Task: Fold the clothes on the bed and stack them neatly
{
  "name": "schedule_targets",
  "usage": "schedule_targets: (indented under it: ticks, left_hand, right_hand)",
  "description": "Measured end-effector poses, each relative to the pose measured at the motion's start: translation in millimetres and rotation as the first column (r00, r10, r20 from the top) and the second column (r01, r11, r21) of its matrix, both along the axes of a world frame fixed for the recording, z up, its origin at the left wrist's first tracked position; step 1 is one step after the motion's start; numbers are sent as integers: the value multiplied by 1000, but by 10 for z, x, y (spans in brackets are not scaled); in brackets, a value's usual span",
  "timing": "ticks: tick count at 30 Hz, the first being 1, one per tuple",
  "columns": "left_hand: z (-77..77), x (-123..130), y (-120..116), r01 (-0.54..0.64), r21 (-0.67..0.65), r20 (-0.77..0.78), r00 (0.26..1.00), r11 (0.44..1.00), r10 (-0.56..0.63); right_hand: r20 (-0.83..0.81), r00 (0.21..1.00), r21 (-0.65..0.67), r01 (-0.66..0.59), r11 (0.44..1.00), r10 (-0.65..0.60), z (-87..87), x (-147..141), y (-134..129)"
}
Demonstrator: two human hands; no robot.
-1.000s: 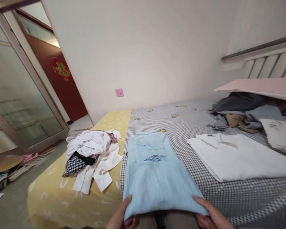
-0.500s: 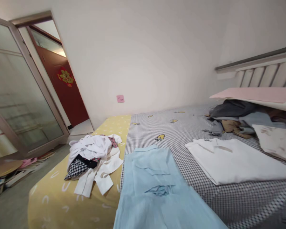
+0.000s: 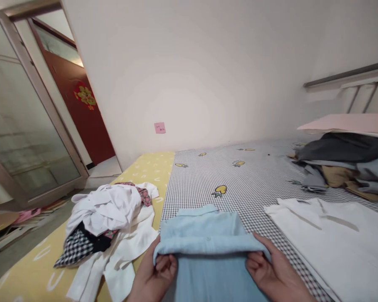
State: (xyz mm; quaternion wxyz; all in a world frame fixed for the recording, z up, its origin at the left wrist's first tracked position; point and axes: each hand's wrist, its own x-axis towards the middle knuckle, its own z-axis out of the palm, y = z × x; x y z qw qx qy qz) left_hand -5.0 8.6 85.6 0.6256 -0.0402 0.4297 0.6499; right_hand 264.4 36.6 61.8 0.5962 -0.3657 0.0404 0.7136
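Light blue shirt (image 3: 208, 246): plain pale cloth, no print seen. It lies lengthwise at the near edge of the bed, on the black-and-white checked sheet (image 3: 252, 180), its near part lifted by both hands. Collar end at the far side, lying fairly flat, with soft creases below it. Across the middle, a band of cloth is turned up and over, rounded along its edge, with a small button at about its centre. Below the band, a smooth panel, slightly darker in shade, drops toward the wearer and out of the frame.

Left hand (image 3: 154, 268): grip narrow, thumb on top, fingers curled under the left end of the band. Right hand (image 3: 267, 268): the same hold at the right end, fingers tucked beneath. Band drawn nearly straight between the two, sagging a little.

Left of the shirt, on the yellow cover (image 3: 28, 268): loose heap of clothes (image 3: 103, 214), white on top, with checked, black and reddish plaid pieces showing. Right: white folded shirt (image 3: 337, 239), collar outward. Behind it, dark, grey and brown clothes (image 3: 343, 167) under a pink sheet-like piece (image 3: 349, 122).
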Motion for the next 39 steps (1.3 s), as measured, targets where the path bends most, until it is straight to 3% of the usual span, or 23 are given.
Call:
schedule_targets:
  ticks: [3, 5, 12, 15, 19, 22, 23, 24, 26, 28, 29, 31, 34, 36, 39]
  left_hand:
    - [49, 21, 434, -37, -72, 122, 991, 997, 46]
    - [3, -11, 664, -28, -56, 119, 992, 998, 35]
    - [-401, -89, 1249, -57, -122, 43, 997, 991, 63]
    - [-529, -74, 1356, -67, -102, 16, 997, 993, 69]
    - [-533, -55, 1330, -48, -24, -30, 998, 999, 48]
    - [-455, -54, 1172, 2, 43, -273, 962, 999, 10]
    - [-422, -48, 1092, 43, 78, -429, 903, 996, -6]
    - [-389, -34, 1001, 98, 121, -603, 797, 988, -5]
    - [-324, 32, 814, 234, 196, -896, 438, 952, 77]
    - [-275, 157, 667, 331, 231, -972, 31, 915, 235]
    - [-266, 235, 628, 357, 222, -949, -136, 907, 286]
    - [-297, 383, 640, 393, 137, -884, -367, 909, 291]
    - [-505, 468, 853, 423, -111, -823, -546, 899, 156]
    - [-732, 403, 1036, 408, -241, -794, -605, 881, 63]
    - [-1072, 230, 1223, 338, -326, -803, -593, 883, -70]
  right_hand:
    - [11, 1000, -33, -11, 999, 11, 17, -146, 455]
    - [26, 1000, -37, -12, 999, 13, -42, -204, 694]
    - [96, 995, -77, -9, 997, 16, -281, -319, 1163]
    - [94, 995, -65, -39, 997, 45, -402, -325, 1243]
    - [108, 986, 96, -140, 985, 130, -570, -252, 1264]
    - [338, 928, 179, -226, 958, 156, -606, -180, 1188]
    - [511, 846, 196, -287, 937, 152, -589, -168, 1137]
    - [704, 701, 214, -361, 908, 113, -558, -169, 1074]
    - [962, 253, 223, -519, 825, -101, -470, -218, 923]
    - [921, -159, 175, -647, 742, -356, -383, -331, 779]
    - [849, -291, 134, -689, 713, -441, -354, -404, 728]
    - [731, -454, 39, -718, 694, -510, -350, -557, 692]
    - [634, -602, -68, -668, 741, -486, -499, -709, 814]
    - [617, -659, -138, -629, 765, -431, -680, -726, 953]
    - [657, -675, -230, -605, 763, -336, -964, -672, 1109]
